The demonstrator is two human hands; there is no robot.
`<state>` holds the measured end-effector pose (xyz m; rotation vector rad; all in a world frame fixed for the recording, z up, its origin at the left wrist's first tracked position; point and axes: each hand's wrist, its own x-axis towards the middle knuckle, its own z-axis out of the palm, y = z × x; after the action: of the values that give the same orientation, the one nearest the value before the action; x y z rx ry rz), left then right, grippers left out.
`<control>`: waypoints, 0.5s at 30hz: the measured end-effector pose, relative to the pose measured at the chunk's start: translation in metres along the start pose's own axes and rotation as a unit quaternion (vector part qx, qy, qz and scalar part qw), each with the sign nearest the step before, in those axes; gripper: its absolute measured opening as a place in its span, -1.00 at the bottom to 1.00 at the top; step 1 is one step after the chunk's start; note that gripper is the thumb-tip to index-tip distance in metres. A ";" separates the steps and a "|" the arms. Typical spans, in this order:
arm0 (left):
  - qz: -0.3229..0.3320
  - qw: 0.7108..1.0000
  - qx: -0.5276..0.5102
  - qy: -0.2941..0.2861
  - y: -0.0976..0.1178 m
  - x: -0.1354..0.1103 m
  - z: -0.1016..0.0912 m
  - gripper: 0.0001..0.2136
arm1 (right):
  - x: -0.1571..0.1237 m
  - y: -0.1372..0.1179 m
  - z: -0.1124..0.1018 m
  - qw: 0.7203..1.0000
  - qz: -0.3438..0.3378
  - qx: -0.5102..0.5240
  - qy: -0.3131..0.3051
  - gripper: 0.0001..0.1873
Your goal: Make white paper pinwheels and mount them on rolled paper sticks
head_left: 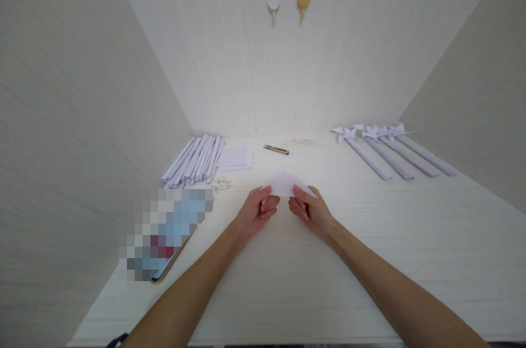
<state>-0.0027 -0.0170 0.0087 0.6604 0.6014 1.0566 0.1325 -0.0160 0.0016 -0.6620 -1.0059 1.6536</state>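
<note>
A small white sheet of paper (284, 183), folded into a triangle, lies at the middle of the white table (370, 260). My left hand (257, 212) pinches its left corner with curled fingers. My right hand (311, 209) grips its right edge the same way. Both hands rest close together, fingers closed on the paper.
Several rolled paper sticks (197, 159) lie at the back left beside a white paper stack (235, 157). Small pins (222, 184) sit in front of them. A cutter (276, 149) lies at the back. Several paper pinwheels (386, 145) lie at the back right. A blurred tablet (166, 235) lies left.
</note>
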 end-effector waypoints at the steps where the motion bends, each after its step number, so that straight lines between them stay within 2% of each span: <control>1: 0.000 1.000 -0.022 0.004 0.000 0.000 0.000 -0.60 | 0.000 0.000 0.000 1.000 0.002 0.020 0.004 -0.49; 6: 0.007 0.994 -0.109 0.006 0.007 -0.001 -0.007 -0.61 | 0.001 -0.004 -0.006 0.995 0.002 0.101 0.022 -0.50; 10: 0.089 0.986 -0.143 0.019 0.019 -0.004 -0.017 -0.63 | 0.004 -0.014 -0.018 0.987 -0.044 0.138 0.064 -0.49; 12: 0.085 0.991 -0.104 0.005 0.020 -0.005 -0.017 -0.64 | 0.005 -0.015 -0.020 0.988 -0.058 0.121 0.069 -0.49; 15: 0.030 0.997 0.029 -0.064 0.009 -0.005 -0.010 -0.64 | 0.003 -0.010 -0.014 0.996 -0.041 0.072 0.044 -0.49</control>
<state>-0.0168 -0.0166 0.0094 0.7950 0.5055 1.0465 0.1479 -0.0076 0.0035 -0.5832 -0.8322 1.5942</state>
